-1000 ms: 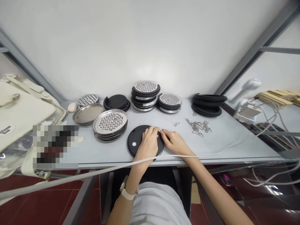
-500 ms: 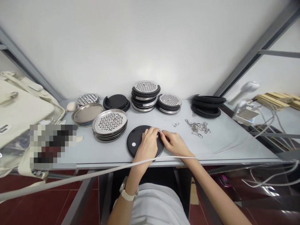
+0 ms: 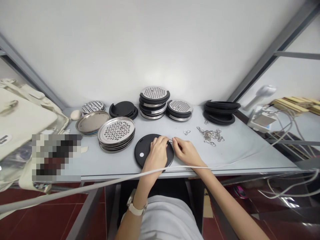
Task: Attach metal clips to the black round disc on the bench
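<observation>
A round black disc [image 3: 142, 146] with a white dot lies near the table's front edge. My left hand [image 3: 159, 150] rests on its right part, fingers curled at the far edge and pressed on the disc. Just to the right, my right hand [image 3: 183, 150] is closed in a pinch on a small thin metal piece [image 3: 170, 140] at the disc's edge; its shape is mostly hidden by the fingertips. Beyond my right hand lie a small wire clip [image 3: 186, 132] and a pile of metal clips [image 3: 211, 135].
Perforated metal discs [image 3: 117, 131] are stacked at left, beside plain metal discs [image 3: 92, 121]. Farther back stand stacks of graters in black holders [image 3: 154, 101] and black rings [image 3: 221, 111]. A white cable [image 3: 100, 183] crosses in front of my wrists.
My right hand has drawn slightly away from my left fingertips, and the thin metal piece shows between them. The whole view has shifted a little.
</observation>
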Available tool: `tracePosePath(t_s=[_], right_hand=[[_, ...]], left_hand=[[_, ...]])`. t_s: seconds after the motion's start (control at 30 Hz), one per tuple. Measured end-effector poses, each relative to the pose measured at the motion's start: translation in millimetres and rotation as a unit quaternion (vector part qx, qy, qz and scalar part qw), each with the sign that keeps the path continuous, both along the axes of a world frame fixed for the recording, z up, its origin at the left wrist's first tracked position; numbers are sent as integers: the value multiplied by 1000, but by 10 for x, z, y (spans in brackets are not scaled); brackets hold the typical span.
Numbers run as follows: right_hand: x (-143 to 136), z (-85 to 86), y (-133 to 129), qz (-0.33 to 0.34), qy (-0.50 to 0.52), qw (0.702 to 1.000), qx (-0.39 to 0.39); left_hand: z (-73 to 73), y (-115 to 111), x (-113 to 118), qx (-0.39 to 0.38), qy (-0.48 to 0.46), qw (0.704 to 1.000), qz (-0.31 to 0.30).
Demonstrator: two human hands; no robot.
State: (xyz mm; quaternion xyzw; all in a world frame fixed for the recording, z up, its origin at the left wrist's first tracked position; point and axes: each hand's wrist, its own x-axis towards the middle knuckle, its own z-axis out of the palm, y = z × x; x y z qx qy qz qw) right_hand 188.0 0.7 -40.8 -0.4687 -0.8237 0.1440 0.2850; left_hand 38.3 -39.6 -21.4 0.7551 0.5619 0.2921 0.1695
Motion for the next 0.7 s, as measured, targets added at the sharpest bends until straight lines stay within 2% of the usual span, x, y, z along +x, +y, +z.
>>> tracePosePath(t_s=[0.2, 0.7], right_hand=[[-14, -36, 30, 26, -48, 998, -8], [-5, 0, -1, 32, -22, 999, 0]], left_hand=[[-24, -6, -7, 3, 8, 1000, 10], [22, -11, 5, -1, -4, 1000, 7]])
